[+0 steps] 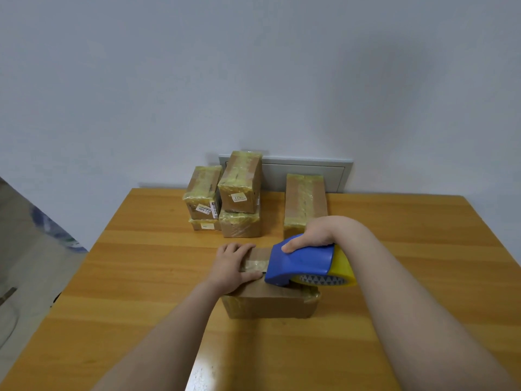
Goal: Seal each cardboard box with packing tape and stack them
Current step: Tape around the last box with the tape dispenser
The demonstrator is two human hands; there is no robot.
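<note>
While the left hand (231,266) lies flat on top of the box (267,306), its fingers (239,248) straight and pressed down on the cardboard, the right hand (313,235) grips the blue dispenser (301,262) from above, thumb laid across the shell and the other fingers wrapped round the far side, mostly hidden

The box stands on the desk (141,277), near the front edge and about the middle, between the two forearms. The dispenser's front lip touches the box top just right of the left hand. A strip of clear tape (255,265) runs across the top from under the left hand to the dispenser's mouth. The yellow roll (342,266) sits in the rear of the dispenser, sticking out past the blue shell, and its core shows a band of triangles. Yellowish tape already wraps the box's near right corner

At the back of the desk, well apart from the box in hand, stand more boxes, all bound in yellowish tape. The left stack (203,204) is two boxes high, a taller one with a white label on a low one. The middle stack (239,198), touching it, is also two high, and its upper box reaches higher than its neighbour. The lone box (304,198) stands to the right, apart from the stacks and just behind the right hand. A grey panel (310,173) is set in the wall behind them
</note>
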